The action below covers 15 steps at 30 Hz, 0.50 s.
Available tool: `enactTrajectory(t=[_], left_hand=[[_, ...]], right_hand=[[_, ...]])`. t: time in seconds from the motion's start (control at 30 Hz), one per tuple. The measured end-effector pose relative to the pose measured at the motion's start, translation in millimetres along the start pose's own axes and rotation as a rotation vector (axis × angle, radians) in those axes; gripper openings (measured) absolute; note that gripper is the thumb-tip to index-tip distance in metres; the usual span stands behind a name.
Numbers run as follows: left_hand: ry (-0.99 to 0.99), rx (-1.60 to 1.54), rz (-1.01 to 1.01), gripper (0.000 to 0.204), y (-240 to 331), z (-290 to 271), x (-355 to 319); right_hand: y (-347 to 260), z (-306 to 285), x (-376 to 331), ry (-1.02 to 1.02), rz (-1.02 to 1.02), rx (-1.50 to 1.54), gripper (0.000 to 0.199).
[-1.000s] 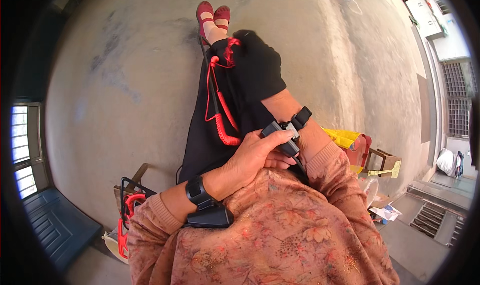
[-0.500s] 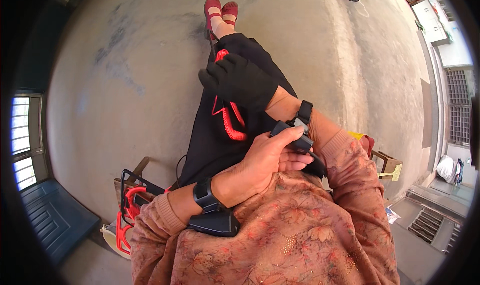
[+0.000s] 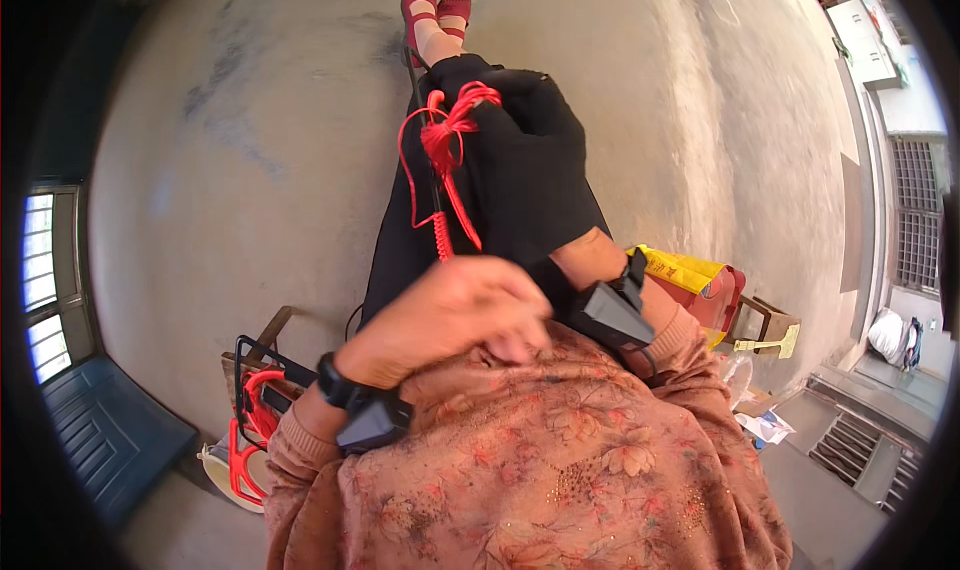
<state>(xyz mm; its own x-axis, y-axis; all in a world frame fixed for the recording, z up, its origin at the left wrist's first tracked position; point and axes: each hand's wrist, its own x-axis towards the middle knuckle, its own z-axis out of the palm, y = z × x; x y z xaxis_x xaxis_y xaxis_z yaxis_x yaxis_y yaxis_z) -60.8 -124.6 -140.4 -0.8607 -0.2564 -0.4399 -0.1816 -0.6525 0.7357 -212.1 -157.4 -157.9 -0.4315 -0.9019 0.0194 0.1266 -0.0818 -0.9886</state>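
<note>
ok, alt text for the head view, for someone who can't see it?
Seen from above, a seated person's right hand, inside a black glove, has red cord wound around it over the lap, while the bare left hand is curled close to the chest. Black devices are strapped to both wrists, and red shoes rest on a concrete floor.

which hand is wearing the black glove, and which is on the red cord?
The right hand: black-gloved, stretched out over the lap, tangled red cord against it. The left hand is bare, fisted near the chest.
</note>
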Motion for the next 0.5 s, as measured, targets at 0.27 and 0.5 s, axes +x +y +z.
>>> enactTrajectory(t=[0.27, 0.5], left_hand=[[0.696, -0.021, 0.488, 0.018, 2, -60, -20], [0.707, 0.087, 0.642, 0.021, 9, -58, -16]], right_hand=[[-16, -35, -24, -0.148, -0.109, -0.498, 0.018], [-25, -18, -21, -0.114, -0.189, -0.347, 0.018]])
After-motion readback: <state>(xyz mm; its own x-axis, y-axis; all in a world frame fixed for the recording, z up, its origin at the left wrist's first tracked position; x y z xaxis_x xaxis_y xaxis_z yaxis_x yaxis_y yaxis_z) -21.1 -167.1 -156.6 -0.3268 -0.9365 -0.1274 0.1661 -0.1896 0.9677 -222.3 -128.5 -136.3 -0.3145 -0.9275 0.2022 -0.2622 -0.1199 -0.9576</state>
